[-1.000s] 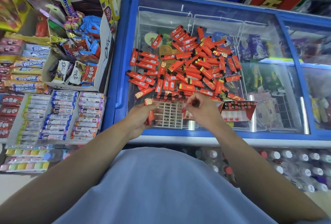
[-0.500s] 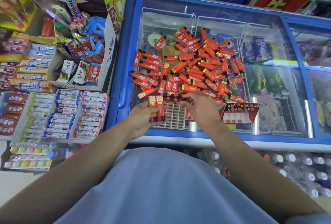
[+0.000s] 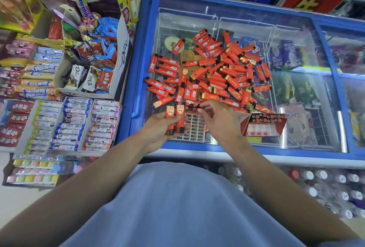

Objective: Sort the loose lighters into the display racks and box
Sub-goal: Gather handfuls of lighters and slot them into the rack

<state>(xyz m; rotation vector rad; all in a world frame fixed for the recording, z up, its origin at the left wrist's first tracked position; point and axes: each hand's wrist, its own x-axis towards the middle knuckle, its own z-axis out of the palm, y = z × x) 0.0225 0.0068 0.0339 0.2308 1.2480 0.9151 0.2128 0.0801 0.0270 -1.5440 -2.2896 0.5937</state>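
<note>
A heap of loose red lighters [image 3: 213, 73] lies on the glass lid of a blue freezer [image 3: 138, 80]. My left hand [image 3: 158, 130] holds two red lighters [image 3: 175, 120] side by side, gold faces up, black caps toward me. Just right of them my right hand [image 3: 219, 120] pinches a lighter by its black end [image 3: 192, 106] at the heap's near edge. Under both hands lies a white grid rack [image 3: 194, 128]. To the right stands a red display box [image 3: 264, 125] with lighters upright in its slots.
Left of the freezer are shelves of sweets: a Dove chocolate box [image 3: 94, 73] and trays of candy rolls [image 3: 75, 124]. Bottled drinks [image 3: 325, 183] stand below the freezer's front edge. Ice cream packs show through the glass lid.
My left hand went from one lighter to two held side by side and lifted them off the rack. My right hand moved to the heap's near edge and pinched another lighter.
</note>
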